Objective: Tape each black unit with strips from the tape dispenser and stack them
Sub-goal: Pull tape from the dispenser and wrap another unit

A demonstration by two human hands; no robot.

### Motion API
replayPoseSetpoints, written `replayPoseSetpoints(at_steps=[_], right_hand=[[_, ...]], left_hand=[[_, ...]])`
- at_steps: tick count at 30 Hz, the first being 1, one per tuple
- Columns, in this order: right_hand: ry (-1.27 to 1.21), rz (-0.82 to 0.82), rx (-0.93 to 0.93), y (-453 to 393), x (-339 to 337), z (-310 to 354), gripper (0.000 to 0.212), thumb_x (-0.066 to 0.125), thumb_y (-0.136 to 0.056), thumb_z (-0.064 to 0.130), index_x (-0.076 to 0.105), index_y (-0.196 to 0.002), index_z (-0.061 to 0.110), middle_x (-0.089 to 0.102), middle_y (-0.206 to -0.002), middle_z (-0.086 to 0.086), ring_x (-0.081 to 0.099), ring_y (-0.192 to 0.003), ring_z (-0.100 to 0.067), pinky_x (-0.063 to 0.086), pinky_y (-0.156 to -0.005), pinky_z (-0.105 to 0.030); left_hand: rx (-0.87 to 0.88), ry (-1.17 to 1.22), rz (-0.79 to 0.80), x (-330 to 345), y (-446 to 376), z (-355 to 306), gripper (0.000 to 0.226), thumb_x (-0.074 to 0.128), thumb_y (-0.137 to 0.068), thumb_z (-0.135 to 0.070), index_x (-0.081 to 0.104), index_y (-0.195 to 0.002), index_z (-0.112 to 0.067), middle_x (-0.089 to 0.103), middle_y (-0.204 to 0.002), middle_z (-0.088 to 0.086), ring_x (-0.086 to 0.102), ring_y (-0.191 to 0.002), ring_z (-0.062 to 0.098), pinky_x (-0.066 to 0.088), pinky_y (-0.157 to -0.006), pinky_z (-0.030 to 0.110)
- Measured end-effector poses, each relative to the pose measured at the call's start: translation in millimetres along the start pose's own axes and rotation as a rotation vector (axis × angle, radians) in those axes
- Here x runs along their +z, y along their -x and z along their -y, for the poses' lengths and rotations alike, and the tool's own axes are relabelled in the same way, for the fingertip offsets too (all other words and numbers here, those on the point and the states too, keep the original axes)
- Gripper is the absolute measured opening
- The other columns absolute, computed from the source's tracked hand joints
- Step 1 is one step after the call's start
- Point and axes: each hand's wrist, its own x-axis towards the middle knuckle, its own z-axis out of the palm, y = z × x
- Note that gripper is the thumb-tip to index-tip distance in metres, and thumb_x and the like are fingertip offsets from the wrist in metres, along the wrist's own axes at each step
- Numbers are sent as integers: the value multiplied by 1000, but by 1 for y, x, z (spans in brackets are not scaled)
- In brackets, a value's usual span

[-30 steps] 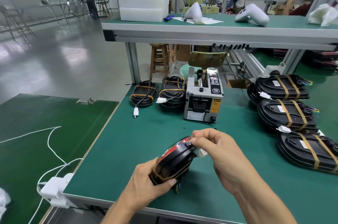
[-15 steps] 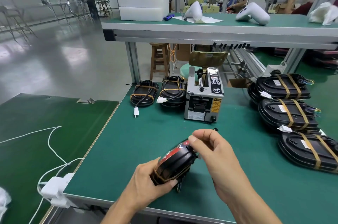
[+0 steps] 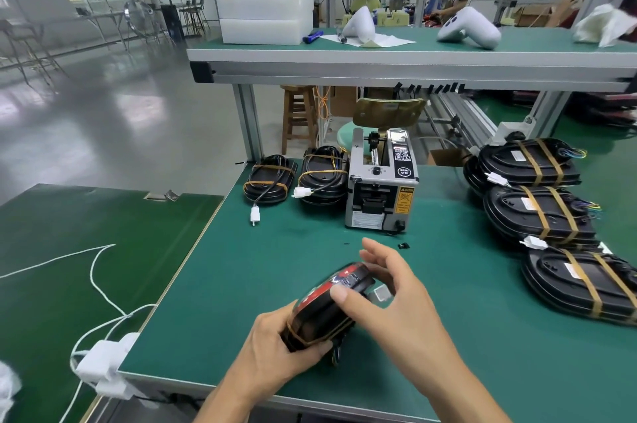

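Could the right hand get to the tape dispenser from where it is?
Probably yes: the right hand is at the black unit, and only bare green mat lies between it and the tape dispenser.

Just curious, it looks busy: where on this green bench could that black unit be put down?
Bare mat lies between the tape dispenser and the hands, and left of the held unit toward the bench edge. The right side is crowded with taped units.
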Motion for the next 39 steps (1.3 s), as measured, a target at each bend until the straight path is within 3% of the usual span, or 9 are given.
replayPoseSetpoints(at_steps=[8, 14, 17, 21, 26, 30, 32, 35, 39], right_hand=[[272, -12, -14, 3, 13, 2, 110, 70, -51, 85, 34, -149, 51, 45, -132, 37, 49, -127, 4, 40, -101, -18], [405, -21, -222, 4, 16, 6, 100, 67, -58, 79, 39, -148, 45, 36, -128, 49, 35, -128, 17, 30, -118, -18], [580, -112, -408, 0, 20, 1, 97, 68, -66, 72, 48, -149, 24, 49, -149, 20, 33, -144, 7, 13, -126, -25], [828, -158, -632, -6, 32, -15, 91, 81, -70, 55, 54, -143, 7, 52, -152, -14, 46, -145, -31, 23, -123, -49], [915, -145, -680, -8, 51, -36, 82, 81, -68, 48, 57, -140, 16, 50, -155, -13, 43, -148, -34, 20, -123, -52], [954, -124, -678, -4, 55, -39, 75, 70, -73, 63, 63, -136, 23, 51, -156, -7, 45, -147, -30, 20, -119, -58], [914, -120, -725, -2, 53, -41, 72, 70, -76, 63, 64, -136, 24, 50, -157, -4, 44, -148, -27, 20, -118, -58], [492, -177, -689, -11, 39, -34, 50, 71, -85, 52, 69, -128, 25, 58, -148, 8, 49, -144, -12, 16, -124, -46], [69, -450, -289, -65, 0, -24, 19, 69, -94, 31, 75, -111, 26, 71, -108, 19, 65, -106, 3, 48, -100, -24]], left_hand=[[16, -42, -16, 5, -1, 7, 36, 89, -77, -35, 73, -107, -47, 77, -90, -17, 68, -74, -3, 53, -67, 14], [-13, -1, 3, 6, -2, 0, 79, 89, -78, -40, 56, -150, -40, 72, -132, -22, 70, -120, 2, 57, -97, 24], [-65, 34, 0, 3, 0, -2, 104, 93, -74, -47, 37, -161, -44, 61, -147, -26, 60, -134, -1, 48, -108, 19], [-49, 73, 30, 0, 0, -5, 96, 86, -80, -34, 36, -161, -49, 50, -158, -25, 49, -146, 3, 40, -115, 17], [-34, 91, 64, 2, -3, -3, 90, 71, -86, -14, 34, -163, -42, 47, -162, -20, 48, -148, 7, 38, -117, 20], [-72, 100, 63, 1, -2, -2, 74, 71, -91, -31, 41, -156, -50, 62, -146, -26, 61, -133, 0, 44, -103, 7], [-100, 91, 43, 2, -3, -2, 67, 72, -89, -40, 45, -147, -57, 70, -131, -28, 68, -120, -3, 47, -93, 4], [-86, 66, 5, 4, -4, -1, 66, 75, -86, -45, 46, -143, -59, 73, -124, -25, 71, -112, -1, 50, -90, 7], [-86, 42, -15, 6, -3, 0, 65, 75, -83, -46, 47, -141, -57, 76, -113, -18, 73, -102, 6, 49, -86, 6]])
